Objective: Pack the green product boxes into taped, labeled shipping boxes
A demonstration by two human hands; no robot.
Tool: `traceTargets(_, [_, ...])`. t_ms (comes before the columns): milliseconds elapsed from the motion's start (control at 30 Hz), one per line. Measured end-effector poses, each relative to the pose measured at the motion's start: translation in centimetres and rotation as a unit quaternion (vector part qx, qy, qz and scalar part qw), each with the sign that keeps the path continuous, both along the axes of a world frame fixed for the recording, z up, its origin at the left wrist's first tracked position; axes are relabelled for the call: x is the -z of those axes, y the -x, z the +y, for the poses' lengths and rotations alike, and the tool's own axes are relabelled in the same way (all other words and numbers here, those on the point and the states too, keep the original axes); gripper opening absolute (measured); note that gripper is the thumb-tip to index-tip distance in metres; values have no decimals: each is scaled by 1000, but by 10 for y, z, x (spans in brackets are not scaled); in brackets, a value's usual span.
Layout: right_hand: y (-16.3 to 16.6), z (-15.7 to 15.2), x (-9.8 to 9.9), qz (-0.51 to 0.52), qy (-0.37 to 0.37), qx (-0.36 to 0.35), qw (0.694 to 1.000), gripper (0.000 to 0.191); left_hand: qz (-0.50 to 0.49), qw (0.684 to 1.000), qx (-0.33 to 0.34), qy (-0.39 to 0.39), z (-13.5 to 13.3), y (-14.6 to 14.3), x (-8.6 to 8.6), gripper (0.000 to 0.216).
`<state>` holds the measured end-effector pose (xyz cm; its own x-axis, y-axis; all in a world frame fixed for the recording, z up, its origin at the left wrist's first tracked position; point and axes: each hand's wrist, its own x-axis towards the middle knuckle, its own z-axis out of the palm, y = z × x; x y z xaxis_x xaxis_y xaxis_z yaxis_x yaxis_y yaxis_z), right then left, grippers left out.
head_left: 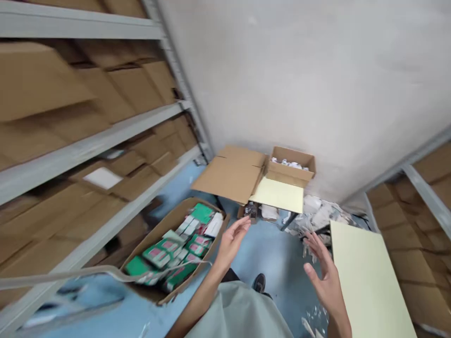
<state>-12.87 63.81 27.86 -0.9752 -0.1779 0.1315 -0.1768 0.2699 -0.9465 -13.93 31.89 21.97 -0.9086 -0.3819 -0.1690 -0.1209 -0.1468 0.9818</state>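
Note:
My left hand [233, 239] is raised over the blue floor with its fingers stretched out and empty, just right of an open cardboard box [165, 224] filled with green and pink packets [176, 251]. My right hand [322, 270] is also open with spread fingers, holding nothing, next to the left edge of a pale yellow board [366, 277]. Both hands hang in the air and touch nothing.
Metal shelving [91, 141] stacked with cardboard boxes runs along the left; more shelving stands at the right. By the white wall sit a flattened carton [229, 176], a small open box [291, 171] with white items, and a pile of white wrappers [317, 213]. My shoe [260, 283] is on the floor.

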Motion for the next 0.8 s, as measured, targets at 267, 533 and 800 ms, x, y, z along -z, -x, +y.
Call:
traceTargets(267, [73, -108, 20, -29, -5, -250, 968, 72, -32, 974, -213, 74, -72, -82, 9, 49])
traceTargets(533, [80, -249, 8, -50, -6, -387, 921, 69, -9, 943, -331, 18, -132, -121, -12, 48])
traceTargets(800, [77, -373, -3, -61, -18, -447, 892, 66, 10, 930, -366, -29, -226, -138, -7, 39])
